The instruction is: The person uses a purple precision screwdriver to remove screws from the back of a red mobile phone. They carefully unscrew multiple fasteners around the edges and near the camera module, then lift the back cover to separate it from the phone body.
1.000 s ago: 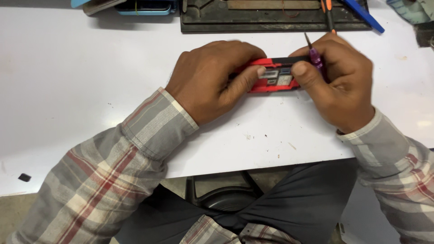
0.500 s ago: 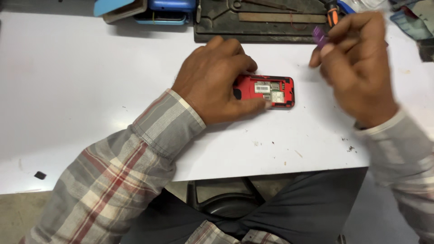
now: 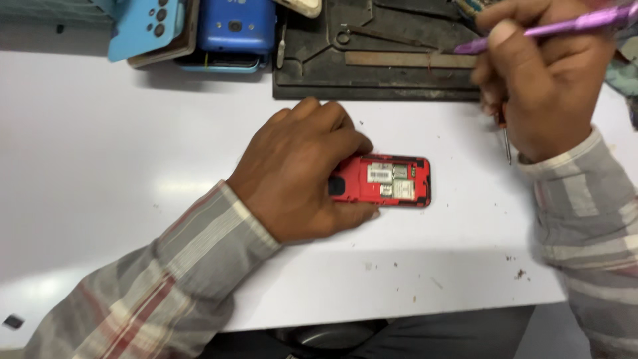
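Red opened phone [image 3: 389,181] lies flat on white table [image 3: 100,166], left hand [image 3: 302,169] curled over its left end, pinning it. Right hand [image 3: 541,83], well apart at upper right, grips purple tool [image 3: 545,28]. Dark work mat [image 3: 372,60] behind.

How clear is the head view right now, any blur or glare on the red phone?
Head view: red phone sharp, no glare; right hand and purple tool slightly motion-blurred; soft glare patches on the white table; left hand casts only faint shadow.

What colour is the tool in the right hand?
Purple tool, clearest in the head view.
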Tool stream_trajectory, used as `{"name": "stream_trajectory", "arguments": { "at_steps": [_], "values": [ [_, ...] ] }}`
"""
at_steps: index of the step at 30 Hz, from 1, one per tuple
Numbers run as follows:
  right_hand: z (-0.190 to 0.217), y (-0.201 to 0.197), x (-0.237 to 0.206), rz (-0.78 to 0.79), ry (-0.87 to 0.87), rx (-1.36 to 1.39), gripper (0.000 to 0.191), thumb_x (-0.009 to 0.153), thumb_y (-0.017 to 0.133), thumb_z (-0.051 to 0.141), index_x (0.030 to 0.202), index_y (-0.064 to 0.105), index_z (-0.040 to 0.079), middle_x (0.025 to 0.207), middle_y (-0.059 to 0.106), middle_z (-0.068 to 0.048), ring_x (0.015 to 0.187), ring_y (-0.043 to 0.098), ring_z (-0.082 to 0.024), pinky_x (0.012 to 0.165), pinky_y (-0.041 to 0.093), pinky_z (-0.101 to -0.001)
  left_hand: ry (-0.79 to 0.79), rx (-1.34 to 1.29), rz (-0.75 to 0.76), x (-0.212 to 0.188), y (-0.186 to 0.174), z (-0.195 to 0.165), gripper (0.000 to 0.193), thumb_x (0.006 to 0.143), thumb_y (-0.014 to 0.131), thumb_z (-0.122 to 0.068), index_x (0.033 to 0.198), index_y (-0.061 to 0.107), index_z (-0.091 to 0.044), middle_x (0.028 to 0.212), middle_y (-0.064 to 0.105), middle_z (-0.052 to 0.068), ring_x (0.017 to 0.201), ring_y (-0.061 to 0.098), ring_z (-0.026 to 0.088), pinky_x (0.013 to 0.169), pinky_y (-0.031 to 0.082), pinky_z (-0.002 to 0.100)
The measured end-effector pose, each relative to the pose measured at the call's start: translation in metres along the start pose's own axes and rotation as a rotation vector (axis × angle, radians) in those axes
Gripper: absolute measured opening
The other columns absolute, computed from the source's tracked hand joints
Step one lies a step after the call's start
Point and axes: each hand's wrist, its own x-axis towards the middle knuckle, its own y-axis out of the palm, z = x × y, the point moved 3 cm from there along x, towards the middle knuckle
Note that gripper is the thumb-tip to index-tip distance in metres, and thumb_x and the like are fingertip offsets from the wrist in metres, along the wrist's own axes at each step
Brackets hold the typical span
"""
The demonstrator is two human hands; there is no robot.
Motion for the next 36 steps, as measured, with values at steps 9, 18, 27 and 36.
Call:
{"name": "stream_trajectory", "arguments": {
  "at_steps": [9,18,27,36],
  "values": [
    [-0.013,-0.004,0.007,0.105,-0.117,-0.212,0.007,0.104,0.060,-0.002,0.108,0.063,-0.007,0.092,0.069,-0.012,0.066,0.060,-0.006,0.057,0.047,-0.0171,-0.012,-0.050,0.025,0.003,-0.004,-0.003,0.057,0.064,0.089,-0.042,0.106,0.074,-0.006,0.094,0.060,0.006,0.088,0.055,0.025,0.077,0.045,0.042],
    [-0.013,-0.002,0.005,0.081,-0.141,-0.376,0.003,0.101,0.067,-0.004,0.102,0.069,-0.006,0.082,0.066,-0.011,0.060,0.060,-0.009,0.053,0.046,-0.0192,-0.052,-0.066,0.054,0.004,-0.007,-0.007,0.053,0.064,0.090,-0.040,0.103,0.075,-0.008,0.094,0.060,0.005,0.088,0.055,0.025,0.077,0.046,0.041],
    [-0.010,0.002,0.006,0.089,-0.090,-0.345,0.004,0.100,0.066,-0.003,0.102,0.069,-0.005,0.082,0.068,-0.009,0.061,0.061,-0.008,0.054,0.047,-0.0181,-0.049,-0.054,0.056,0.004,-0.005,-0.008,0.055,0.063,0.091,-0.040,0.104,0.075,-0.008,0.095,0.060,0.005,0.089,0.055,0.026,0.078,0.046,0.041],
    [-0.015,-0.008,0.005,0.116,-0.230,-0.350,0.003,0.103,0.064,-0.007,0.103,0.067,-0.007,0.087,0.068,-0.010,0.068,0.065,-0.008,0.060,0.050,-0.0173,-0.046,-0.038,0.039,0.005,-0.006,-0.009,0.057,0.063,0.091,-0.041,0.106,0.075,-0.007,0.095,0.061,0.005,0.089,0.055,0.026,0.078,0.047,0.042]
  ]
}}
